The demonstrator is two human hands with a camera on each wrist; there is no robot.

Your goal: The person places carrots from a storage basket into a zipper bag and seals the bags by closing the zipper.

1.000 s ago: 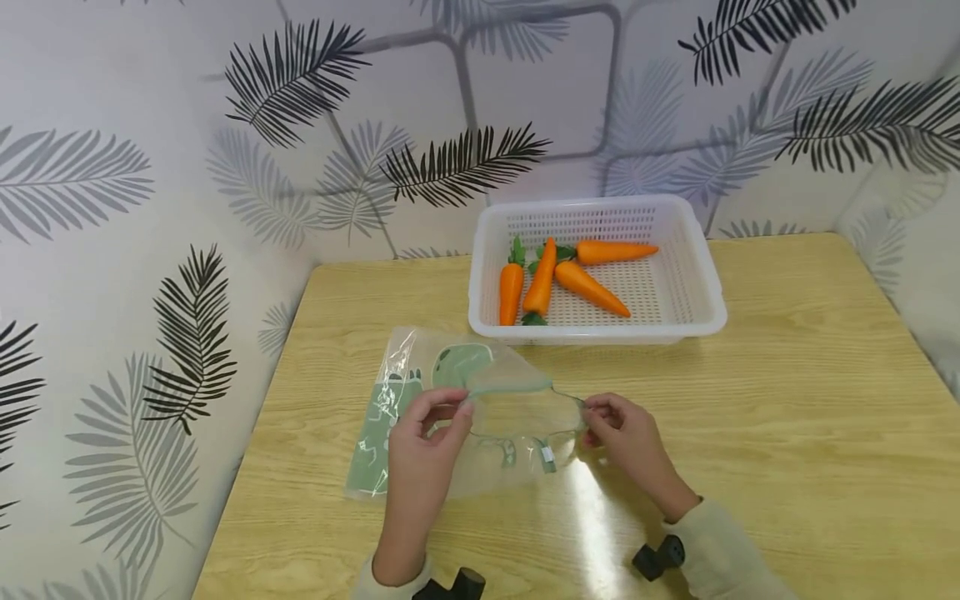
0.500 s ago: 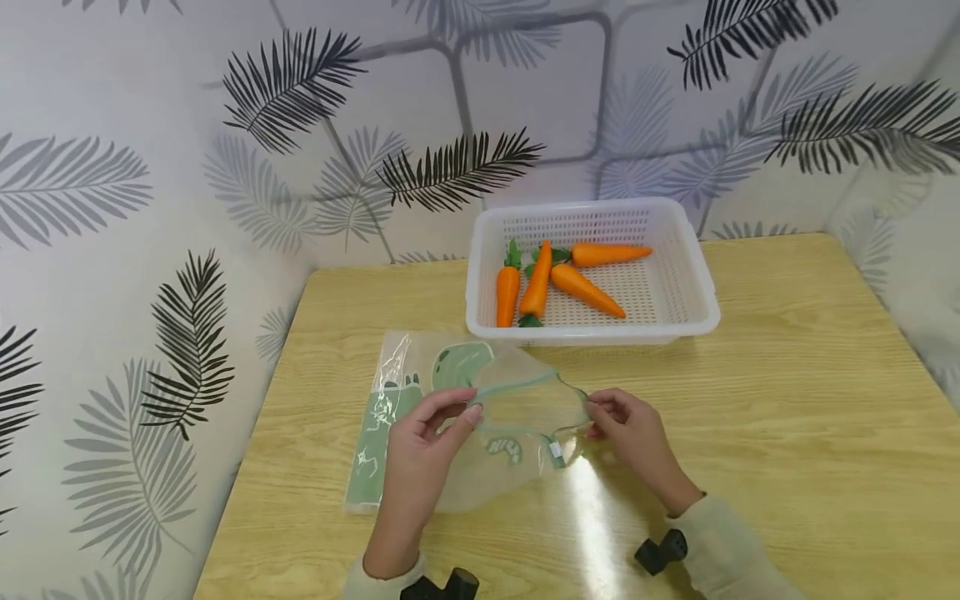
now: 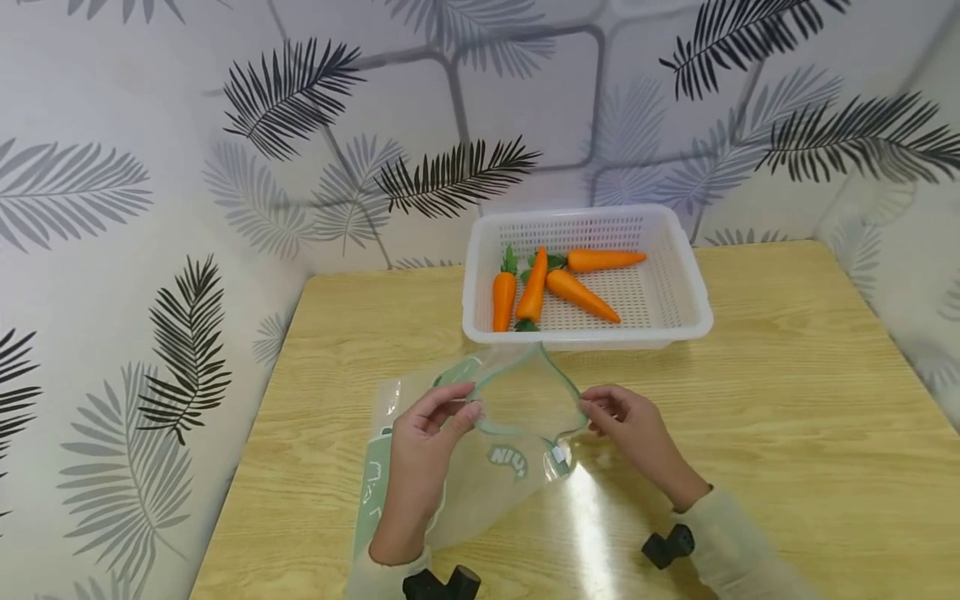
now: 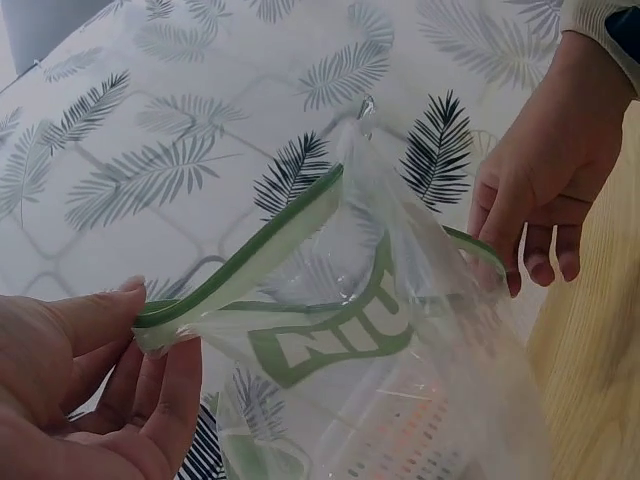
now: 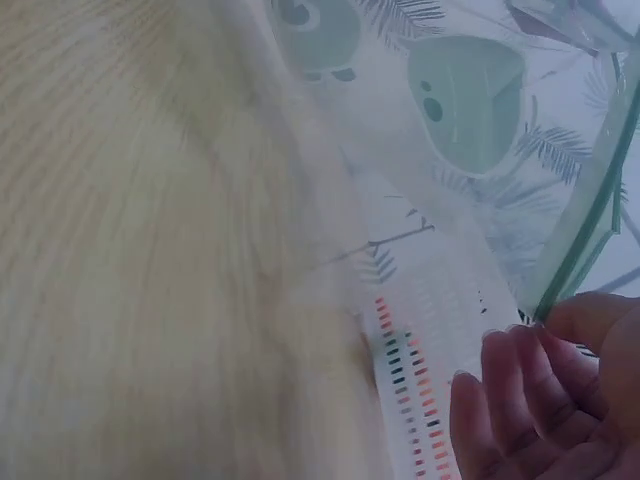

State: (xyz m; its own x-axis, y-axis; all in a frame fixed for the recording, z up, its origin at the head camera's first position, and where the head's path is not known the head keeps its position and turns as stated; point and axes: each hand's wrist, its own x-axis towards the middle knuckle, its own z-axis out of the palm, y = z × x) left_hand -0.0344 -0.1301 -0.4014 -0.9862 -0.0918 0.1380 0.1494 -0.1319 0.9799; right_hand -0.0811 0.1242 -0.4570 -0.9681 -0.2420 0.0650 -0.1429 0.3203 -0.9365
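A clear zip bag (image 3: 480, 483) with green printed shapes and a green zip rim is spread between both hands. My left hand (image 3: 427, 450) pinches one side of the rim between thumb and fingers. Opposite it, my right hand (image 3: 633, 433) pinches the other side. The bag's mouth gapes in a wide diamond, with a small white zip slider (image 3: 558, 454) at its near corner. In the left wrist view the green zip strip (image 4: 250, 255) runs up from the left thumb, and white letters show on a printed patch (image 4: 330, 340).
Beyond the bag, a white perforated plastic basket (image 3: 675, 329) stands near the wall. Several orange carrots (image 3: 581, 296) with green tops lie in it, mostly at its left. Wood-grain table (image 3: 810, 417) extends to the right. Black wrist cameras (image 3: 667, 546) sit at both cuffs.
The bag's mouth has been spread from a narrower gap to a wide diamond, its far rim rising toward the basket. Both hands keep their pinch and have hardly shifted.
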